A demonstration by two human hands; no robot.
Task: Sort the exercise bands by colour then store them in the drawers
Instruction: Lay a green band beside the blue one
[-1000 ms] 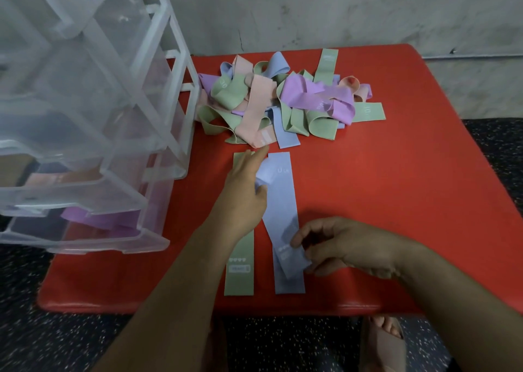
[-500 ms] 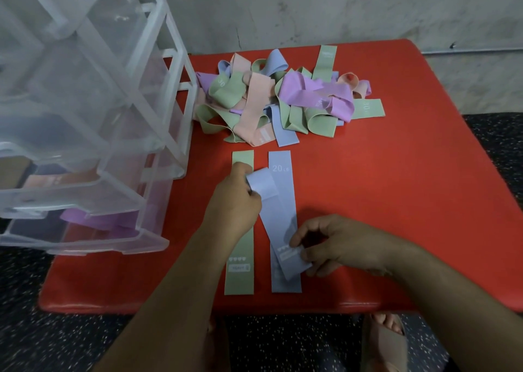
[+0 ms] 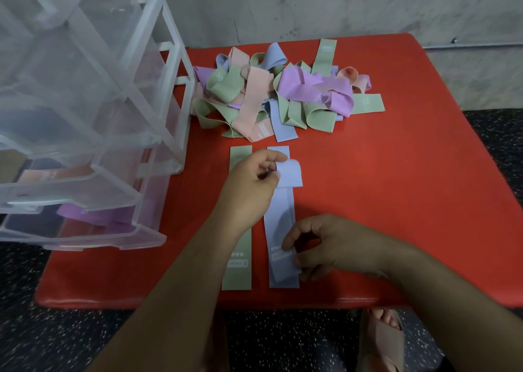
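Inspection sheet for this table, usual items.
Surface: red table.
Job's things: mixed pile of bands at the far side; green band and blue band flat side by side near the front; clear drawer unit at left, open drawers hold a purple band and a pink band.
Clutter: nothing seen.
Hands: left hand pinches the blue band's far end, folded over; right hand pinches its near end.
Cables: thin pipe or cable along the wall.
Surroundings: speckled floor, sandalled foot.

plain indoor room: stained grey wall, speckled floor, red table.
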